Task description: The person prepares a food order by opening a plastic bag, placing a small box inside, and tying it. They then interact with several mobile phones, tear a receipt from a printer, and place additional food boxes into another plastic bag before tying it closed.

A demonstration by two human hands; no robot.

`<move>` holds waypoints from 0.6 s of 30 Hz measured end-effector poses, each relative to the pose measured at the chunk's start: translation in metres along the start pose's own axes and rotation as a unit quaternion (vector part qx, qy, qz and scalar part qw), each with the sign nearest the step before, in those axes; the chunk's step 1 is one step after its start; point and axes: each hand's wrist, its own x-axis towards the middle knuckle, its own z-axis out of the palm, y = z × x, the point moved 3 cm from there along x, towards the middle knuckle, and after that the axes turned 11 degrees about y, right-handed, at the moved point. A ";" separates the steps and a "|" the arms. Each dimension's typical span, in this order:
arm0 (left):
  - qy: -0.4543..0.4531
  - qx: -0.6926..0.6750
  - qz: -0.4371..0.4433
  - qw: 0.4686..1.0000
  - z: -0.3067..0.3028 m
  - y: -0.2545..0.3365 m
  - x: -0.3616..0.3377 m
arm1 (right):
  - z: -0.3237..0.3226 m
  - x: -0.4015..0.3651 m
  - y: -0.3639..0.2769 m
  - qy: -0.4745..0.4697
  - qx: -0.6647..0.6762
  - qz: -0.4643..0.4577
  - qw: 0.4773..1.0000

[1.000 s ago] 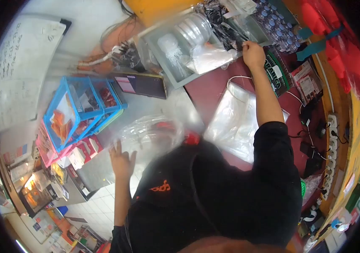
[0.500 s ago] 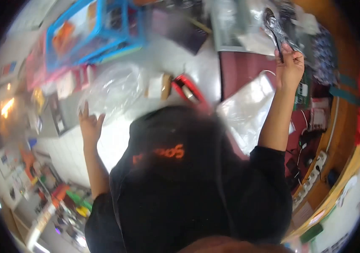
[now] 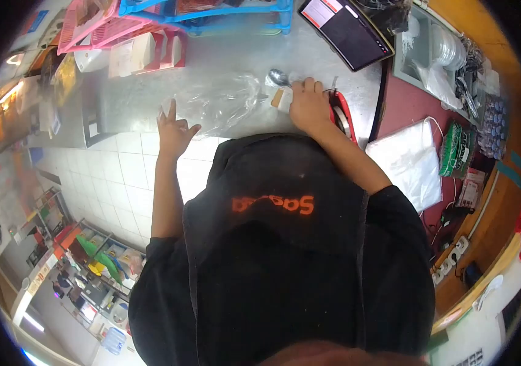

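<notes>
My right hand (image 3: 310,105) is closed around a spoon (image 3: 277,77) above the metal counter. The spoon's shiny bowl points left and its handle is mostly hidden by the fingers. Just under that hand is a small white and brown box (image 3: 281,100), with a red tape dispenser (image 3: 343,114) right beside it. My left hand (image 3: 175,133) holds nothing, index finger and thumb stretched apart. It hovers at the left side of a crumpled clear plastic bag (image 3: 230,105) that lies on the counter between my hands.
A tablet (image 3: 352,33) lies at the back. Blue (image 3: 236,13) and pink baskets (image 3: 98,30) stand at the back left, near red and white boxes (image 3: 144,53). To the right are a grey tray (image 3: 416,58) with plastic items and a white plastic packet (image 3: 410,161).
My right hand has come from over the grey tray to the counter's middle, bringing the spoon. My left hand stays open near the clear bag. The camera view has shifted.
</notes>
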 end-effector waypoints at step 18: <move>-0.069 -0.111 0.127 0.983 0.024 -0.043 0.030 | -0.039 0.043 -0.120 0.042 0.354 -0.077 0.931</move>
